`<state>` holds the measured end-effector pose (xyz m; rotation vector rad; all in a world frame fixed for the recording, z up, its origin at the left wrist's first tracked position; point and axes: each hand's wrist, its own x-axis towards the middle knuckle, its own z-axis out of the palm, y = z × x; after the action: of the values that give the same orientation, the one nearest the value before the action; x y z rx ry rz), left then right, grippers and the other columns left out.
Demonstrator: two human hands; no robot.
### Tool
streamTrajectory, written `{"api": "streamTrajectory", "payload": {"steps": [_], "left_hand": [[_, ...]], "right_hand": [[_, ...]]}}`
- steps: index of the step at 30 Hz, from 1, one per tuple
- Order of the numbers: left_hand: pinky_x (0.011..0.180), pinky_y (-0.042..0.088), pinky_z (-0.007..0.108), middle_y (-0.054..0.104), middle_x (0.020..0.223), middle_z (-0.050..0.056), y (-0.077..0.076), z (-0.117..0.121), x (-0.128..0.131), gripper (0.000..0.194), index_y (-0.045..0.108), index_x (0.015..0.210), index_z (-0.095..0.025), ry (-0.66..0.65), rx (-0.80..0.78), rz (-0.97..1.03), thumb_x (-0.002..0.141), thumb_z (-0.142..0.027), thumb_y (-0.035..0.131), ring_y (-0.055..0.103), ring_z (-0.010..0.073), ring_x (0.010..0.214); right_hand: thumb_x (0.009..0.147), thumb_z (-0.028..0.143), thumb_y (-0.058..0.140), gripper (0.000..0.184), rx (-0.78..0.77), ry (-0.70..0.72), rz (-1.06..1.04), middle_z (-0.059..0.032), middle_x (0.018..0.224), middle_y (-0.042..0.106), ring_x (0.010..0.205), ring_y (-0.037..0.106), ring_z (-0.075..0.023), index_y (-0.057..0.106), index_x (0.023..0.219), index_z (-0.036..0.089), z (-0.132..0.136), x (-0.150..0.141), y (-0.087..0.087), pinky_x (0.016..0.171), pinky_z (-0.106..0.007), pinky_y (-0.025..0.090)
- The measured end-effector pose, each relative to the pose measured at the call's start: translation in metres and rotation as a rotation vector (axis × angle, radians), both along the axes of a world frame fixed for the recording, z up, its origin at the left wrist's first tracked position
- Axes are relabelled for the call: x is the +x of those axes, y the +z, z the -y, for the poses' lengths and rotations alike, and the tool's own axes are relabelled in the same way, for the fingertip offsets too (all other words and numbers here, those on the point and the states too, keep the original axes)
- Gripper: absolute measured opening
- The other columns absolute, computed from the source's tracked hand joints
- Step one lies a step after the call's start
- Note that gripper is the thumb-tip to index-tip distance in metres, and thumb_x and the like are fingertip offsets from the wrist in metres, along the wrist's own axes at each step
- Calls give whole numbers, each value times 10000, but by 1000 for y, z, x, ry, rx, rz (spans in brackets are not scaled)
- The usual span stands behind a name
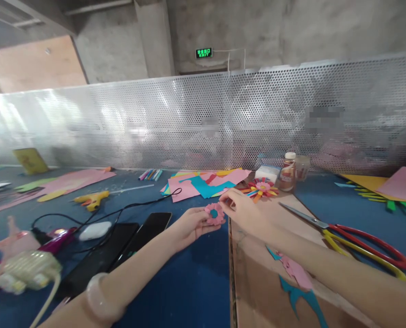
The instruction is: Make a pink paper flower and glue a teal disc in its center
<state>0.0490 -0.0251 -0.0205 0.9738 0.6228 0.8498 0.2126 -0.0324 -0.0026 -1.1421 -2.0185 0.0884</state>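
Observation:
A pink paper flower [209, 209] with a round blue centre is held between the thumb and fingers of my left hand [192, 228], above the gap between the blue tabletop and a brown board. My right hand [239, 207] comes in from the right, its thumb and fingertips closed at the flower's right edge on the petals. Its fingertips partly cover that edge. Just behind my right hand lies a second paper flower [262, 187] with red, yellow and pink petals. Pink and blue paper scraps [303, 296] lie on the board under my right forearm.
Large scissors [329, 226] with red and yellow handles lie at right. Coloured paper sheets [185, 187], markers [150, 175] and a brown bottle [287, 173] line the back. A yellow glue gun [93, 199], dark phones [148, 232] and black cables [131, 206] are at left.

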Motion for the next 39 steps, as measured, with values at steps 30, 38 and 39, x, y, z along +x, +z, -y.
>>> {"api": "streamTrajectory", "payload": {"steps": [30,38,39], "left_hand": [[912,429,409,665,936,127,9,10,-2,156,605,886,-107,-82,325,-81,778,-187,527,584,249,994],[1075,177,395,520,1254,46,4,9,-10,354,574,1118,-205,-55,924,-436,800,-91,469,366,199,1229],[1077,177,389,469,1303,50,4,9,-11,391,538,1160,-198,-48,1115,-528,806,-66,441,316,186,1260]], "right_hand": [[880,543,184,624,-336,-247,694,-104,1312,367,1257,221,-292,462,1255,129,98,51,3,1032,-512,171],[842,589,290,696,-378,-59,690,-106,1366,259,1277,103,-332,335,1327,91,94,28,-2,1024,-555,103],[841,585,299,665,-398,-78,661,-102,1354,292,1278,98,-334,392,1299,113,95,32,-2,1018,-570,65]]}}
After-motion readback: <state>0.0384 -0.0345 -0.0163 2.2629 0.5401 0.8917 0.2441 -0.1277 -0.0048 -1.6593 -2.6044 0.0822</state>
